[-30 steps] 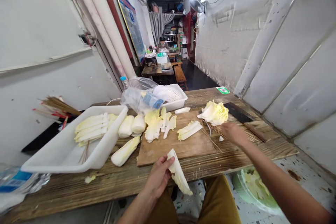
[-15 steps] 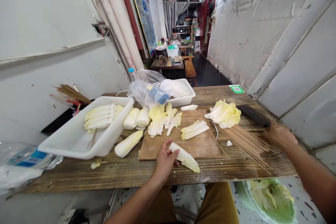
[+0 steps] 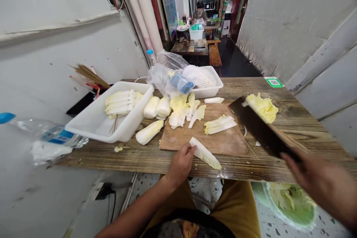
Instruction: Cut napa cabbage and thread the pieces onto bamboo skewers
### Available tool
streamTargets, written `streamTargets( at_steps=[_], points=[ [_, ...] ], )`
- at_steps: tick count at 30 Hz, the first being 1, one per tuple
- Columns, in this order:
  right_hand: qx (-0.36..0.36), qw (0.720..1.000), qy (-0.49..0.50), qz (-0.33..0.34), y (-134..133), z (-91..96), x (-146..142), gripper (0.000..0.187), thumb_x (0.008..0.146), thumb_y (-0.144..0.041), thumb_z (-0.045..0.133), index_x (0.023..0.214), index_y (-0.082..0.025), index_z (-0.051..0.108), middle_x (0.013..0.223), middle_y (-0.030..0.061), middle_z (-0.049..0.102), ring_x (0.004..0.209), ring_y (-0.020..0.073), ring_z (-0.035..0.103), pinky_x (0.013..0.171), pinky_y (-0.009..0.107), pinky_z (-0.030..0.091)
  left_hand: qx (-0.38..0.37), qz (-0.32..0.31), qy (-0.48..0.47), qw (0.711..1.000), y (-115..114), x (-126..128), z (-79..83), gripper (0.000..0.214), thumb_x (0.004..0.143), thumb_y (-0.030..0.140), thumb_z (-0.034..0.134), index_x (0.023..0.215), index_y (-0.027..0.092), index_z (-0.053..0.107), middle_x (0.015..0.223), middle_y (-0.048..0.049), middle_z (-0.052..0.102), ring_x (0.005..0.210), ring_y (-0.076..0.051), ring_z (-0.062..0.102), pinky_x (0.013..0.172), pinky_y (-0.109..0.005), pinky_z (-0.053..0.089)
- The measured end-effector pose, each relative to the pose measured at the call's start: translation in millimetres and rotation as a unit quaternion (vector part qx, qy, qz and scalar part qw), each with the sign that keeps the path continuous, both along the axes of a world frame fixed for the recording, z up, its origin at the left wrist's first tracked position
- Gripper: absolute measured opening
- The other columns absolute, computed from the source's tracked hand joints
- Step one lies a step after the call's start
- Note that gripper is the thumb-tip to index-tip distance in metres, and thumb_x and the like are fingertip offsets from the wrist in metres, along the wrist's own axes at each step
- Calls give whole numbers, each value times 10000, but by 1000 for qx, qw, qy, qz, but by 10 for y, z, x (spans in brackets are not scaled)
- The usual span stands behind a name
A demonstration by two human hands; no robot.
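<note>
Watching from across the wooden table [image 3: 111, 160]: a person works at its near edge with two bare hands.

Left hand [image 3: 180, 163]: fingers pinched around the upper white end of a long cabbage leaf [image 3: 206, 154]. The leaf slants away to the right, yellowish tip lowest, overlapping the near edge of the cutting board [image 3: 177, 143]. Whether it rests on the wood or hangs just above, I cannot tell.

Right hand [image 3: 320, 180]: fingers wrapped round the handle end of a dark cleaver [image 3: 259, 130], hand blurred. Blade raised and tilted, pointing up and to the left, right of the board; it partly hides a yellow leaf pile [image 3: 264, 108] and a bundle of skewers [image 3: 291, 140].

On the board: a cut leaf stack [image 3: 221, 125] right of centre, loose leaf pieces [image 3: 178, 111] at the far left corner. Left of it, a pale cabbage heart [image 3: 150, 132] lies on its side near two stubbier rolls [image 3: 163, 108].

Further left, a white tray [image 3: 135, 122] holds strips in a neat row [image 3: 119, 103], with thin sticks [image 3: 113, 124] poking out toward the near side. Beyond the board, a crumpled plastic bag [image 3: 161, 80] leans against a small white container [image 3: 209, 92].
</note>
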State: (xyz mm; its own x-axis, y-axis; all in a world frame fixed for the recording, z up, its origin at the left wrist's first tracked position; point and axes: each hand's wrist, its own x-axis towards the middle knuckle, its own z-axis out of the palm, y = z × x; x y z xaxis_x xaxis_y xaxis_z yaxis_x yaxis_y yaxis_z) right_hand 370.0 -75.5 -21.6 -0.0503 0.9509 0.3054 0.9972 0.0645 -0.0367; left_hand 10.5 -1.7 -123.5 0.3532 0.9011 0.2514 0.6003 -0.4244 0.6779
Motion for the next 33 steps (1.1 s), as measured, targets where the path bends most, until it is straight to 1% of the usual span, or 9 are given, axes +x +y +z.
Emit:
streamTargets(
  at_steps=[2, 4, 6, 12, 17, 23, 28, 31, 33],
  points=[
    [-55, 992, 12, 110, -15, 12, -510, 228, 912, -353, 358, 1004, -229, 525, 730, 45, 647, 530, 170, 597, 508, 287, 422, 3, -10, -11, 1000, 0, -20, -11, 346, 901, 195, 387, 1172, 194, 602, 1246, -152, 536, 1117, -238, 535, 986, -398, 420],
    [-102, 983, -18, 151, -11, -17, -835, 189, 903, -233, 348, 1010, -232, 504, 754, 34, 631, 564, 175, 606, 518, 292, 424, 8, -21, -26, 999, 5, -33, -16, 343, 901, 197, 399, 1180, 208, 597, 1324, -135, 496, 1186, -250, 497, 1020, -411, 394],
    [-137, 976, -42, 166, -4, -81, -978, 204, 869, -146, 361, 995, -232, 496, 732, 19, 608, 546, 176, 598, 504, 295, 414, 7, -31, -37, 999, 12, -40, -29, 347, 901, 204, 405, 1197, 210, 588, 1321, -128, 510, 1191, -258, 497, 1025, -425, 387],
    [-171, 967, -40, 185, -20, -205, -1032, 221, 810, -63, 393, 914, -233, 487, 689, 2, 593, 542, 179, 603, 504, 296, 433, 0, -37, -54, 998, 34, -37, -83, 326, 898, 221, 415, 1152, 181, 615, 1193, -174, 591, 1098, -283, 548, 990, -460, 395],
    [-183, 966, -68, 170, -49, -177, -1108, 272, 749, -23, 402, 885, -229, 517, 709, 31, 614, 511, 168, 583, 495, 285, 441, -46, -38, -79, 995, 57, -30, -6, 236, 862, 217, 466, 992, 189, 660, 1057, -157, 630, 1002, -273, 563, 967, -459, 399],
    [-179, 962, -121, 169, -100, -169, -1173, 427, 660, 34, 423, 995, -203, 542, 738, 46, 628, 505, 154, 597, 485, 259, 459, -43, -59, 9, 997, 78, -28, 58, 207, 826, 166, 445, 814, 174, 651, 935, -148, 621, 956, -274, 547, 918, -449, 426],
    [-179, 964, -148, 127, -2, -184, -1394, 302, 689, 34, 445, 854, -180, 579, 643, 54, 619, 458, 171, 604, 398, 241, 389, -29, -67, 29, 997, 88, -60, 41, 184, 808, 157, 463, 742, 178, 633, 893, -135, 616, 908, -261, 563, 883, -444, 451],
    [-182, 967, -120, 133, 86, -175, -1395, 285, 715, 16, 445, 863, -186, 581, 647, 47, 643, 496, 170, 629, 431, 233, 416, -23, -73, -2, 997, 90, -69, 76, 182, 825, 175, 474, 805, 176, 655, 918, -149, 630, 928, -270, 583, 897, -460, 455],
    [-177, 969, -96, 146, 71, -156, -1254, 235, 778, -39, 430, 875, -196, 575, 639, 27, 653, 519, 163, 640, 466, 232, 450, -20, -63, -35, 997, 82, -66, 105, 227, 850, 203, 463, 949, 179, 666, 1063, -167, 625, 1012, -280, 576, 935, -466, 440]
  ],
)
